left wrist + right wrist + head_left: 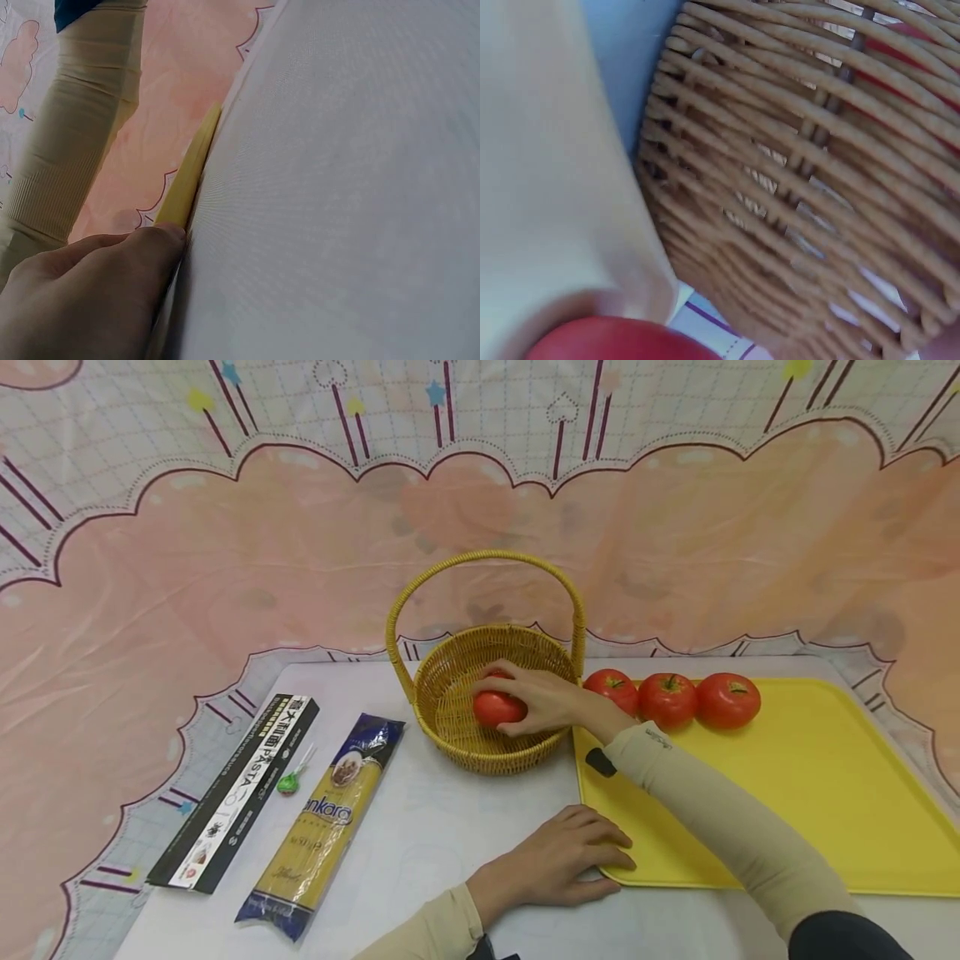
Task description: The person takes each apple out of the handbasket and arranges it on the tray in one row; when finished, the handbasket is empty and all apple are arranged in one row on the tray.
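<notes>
My right hand [536, 697] grips a red tomato [495, 708] inside the yellow wicker basket [498, 762], whose tall handle arches above. Through the weave of the basket [780, 172] in the right wrist view, some red shows at upper right. Down by the front left corner of the yellow tray [810, 802], my left hand [562, 856] rests with its fingers on the rim, fairly straight. The left wrist view shows that hand [90, 292] against the tray edge [191, 172]. Three tomatoes [667, 700] sit in a row along the tray's back left, one partly behind my right forearm.
Left of the basket lie a blue and yellow pasta packet [322, 827], a green-wrapped lollipop [288, 783] and a long black and white pasta box [236, 793]. A patterned pink cloth [300, 568] hangs behind the white table [435, 835].
</notes>
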Tool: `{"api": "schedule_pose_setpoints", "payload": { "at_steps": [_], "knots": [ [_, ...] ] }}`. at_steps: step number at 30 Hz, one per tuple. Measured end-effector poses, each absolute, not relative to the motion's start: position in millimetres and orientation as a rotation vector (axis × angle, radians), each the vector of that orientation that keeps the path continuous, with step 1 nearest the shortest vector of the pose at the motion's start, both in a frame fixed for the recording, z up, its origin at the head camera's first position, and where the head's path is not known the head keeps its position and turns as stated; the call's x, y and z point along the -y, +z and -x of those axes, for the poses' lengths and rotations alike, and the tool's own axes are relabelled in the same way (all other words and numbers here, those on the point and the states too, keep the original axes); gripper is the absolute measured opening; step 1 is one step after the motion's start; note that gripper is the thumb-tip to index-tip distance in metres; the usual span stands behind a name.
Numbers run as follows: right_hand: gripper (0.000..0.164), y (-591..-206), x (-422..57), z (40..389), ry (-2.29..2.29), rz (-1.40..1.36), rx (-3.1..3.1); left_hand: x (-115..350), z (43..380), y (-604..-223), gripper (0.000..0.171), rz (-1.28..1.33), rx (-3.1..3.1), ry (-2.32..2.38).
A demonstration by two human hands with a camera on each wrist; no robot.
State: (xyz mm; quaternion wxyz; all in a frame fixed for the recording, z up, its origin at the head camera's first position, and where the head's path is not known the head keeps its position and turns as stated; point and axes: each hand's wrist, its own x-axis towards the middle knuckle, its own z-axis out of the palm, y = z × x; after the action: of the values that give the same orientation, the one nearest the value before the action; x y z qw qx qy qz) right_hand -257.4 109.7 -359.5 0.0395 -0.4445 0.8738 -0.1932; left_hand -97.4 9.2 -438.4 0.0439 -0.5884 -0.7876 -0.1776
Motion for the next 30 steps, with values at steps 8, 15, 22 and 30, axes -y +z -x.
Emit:
{"api": "schedule_pose_setpoints", "payload": {
  "at_steps": [8,15,22,30],
  "knots": [
    [0.055,-358,-122,252,-0.677,1.348,-2.712,-9,99,-439,0.03,1.802,2.413,-0.546],
    [0.053,-350,-132,244,-0.713,1.27,-2.722,-10,99,-439,0.029,1.797,2.407,-0.554],
    [0.055,-345,-144,238,-0.75,1.256,-2.737,-9,99,-439,0.029,1.786,2.398,-0.547],
    [0.055,-345,-155,228,-0.853,1.217,-2.74,-10,98,-440,0.029,1.785,2.399,-0.556]
  ]
}}
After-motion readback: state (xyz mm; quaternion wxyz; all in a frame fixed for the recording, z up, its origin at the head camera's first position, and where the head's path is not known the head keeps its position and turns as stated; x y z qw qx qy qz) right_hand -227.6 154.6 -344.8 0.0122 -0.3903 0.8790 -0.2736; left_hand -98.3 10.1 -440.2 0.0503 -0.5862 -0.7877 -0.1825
